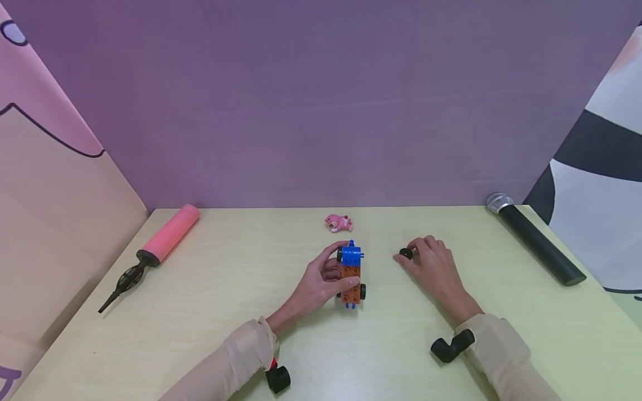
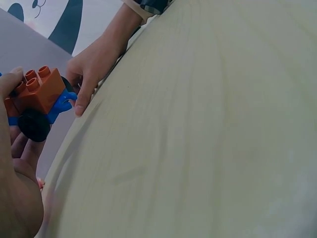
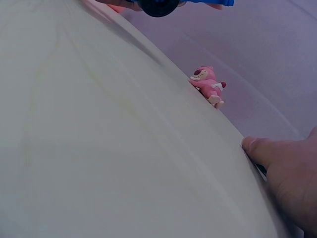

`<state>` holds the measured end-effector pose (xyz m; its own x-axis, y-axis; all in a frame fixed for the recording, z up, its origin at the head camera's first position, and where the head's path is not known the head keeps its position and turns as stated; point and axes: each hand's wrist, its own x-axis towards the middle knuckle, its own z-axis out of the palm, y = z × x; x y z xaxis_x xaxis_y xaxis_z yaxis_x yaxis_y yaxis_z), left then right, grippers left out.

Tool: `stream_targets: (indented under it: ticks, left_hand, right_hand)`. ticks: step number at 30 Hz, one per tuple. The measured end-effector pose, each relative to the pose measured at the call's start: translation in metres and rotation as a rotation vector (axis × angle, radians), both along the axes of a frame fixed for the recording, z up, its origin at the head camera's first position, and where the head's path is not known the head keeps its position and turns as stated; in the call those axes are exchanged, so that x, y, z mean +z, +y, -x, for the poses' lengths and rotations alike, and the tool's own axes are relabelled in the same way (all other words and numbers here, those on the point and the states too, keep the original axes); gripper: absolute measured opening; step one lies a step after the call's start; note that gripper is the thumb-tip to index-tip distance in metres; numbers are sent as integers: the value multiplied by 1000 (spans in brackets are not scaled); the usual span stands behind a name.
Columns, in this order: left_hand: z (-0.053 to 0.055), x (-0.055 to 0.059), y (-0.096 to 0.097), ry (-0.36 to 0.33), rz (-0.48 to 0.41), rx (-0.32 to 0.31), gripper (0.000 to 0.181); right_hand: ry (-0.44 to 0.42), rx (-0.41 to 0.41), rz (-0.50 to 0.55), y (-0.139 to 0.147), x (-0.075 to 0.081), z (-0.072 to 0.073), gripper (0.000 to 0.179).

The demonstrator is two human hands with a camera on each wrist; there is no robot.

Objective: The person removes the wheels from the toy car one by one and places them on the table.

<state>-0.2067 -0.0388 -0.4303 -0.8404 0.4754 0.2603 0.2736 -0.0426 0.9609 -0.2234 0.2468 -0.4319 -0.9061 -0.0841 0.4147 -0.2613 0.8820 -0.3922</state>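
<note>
The left hand, fingers curled, grips an orange-and-blue plastic brick vehicle above the pale table; the right hand, fingers barely parted, pinches a small round black piece, liable to roll away should that pinch slip.

The head camera looks from above, forward and down at the worktop. Both wrist views, low, near and tilted, share the toy car: at left edge and top edge respectively.
</note>
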Motion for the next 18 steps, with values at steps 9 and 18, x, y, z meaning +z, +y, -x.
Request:
stream_targets:
  ticks: [9,18]
  left_hand:
    - [-1,1,1,-1,-6,11,71]
    - [-2,3,4,-9,-40,26,73]
  right_hand:
    - [-28,-11,2,1,-1,0,47]
    - [67,11,94,-6,3,-9,44]
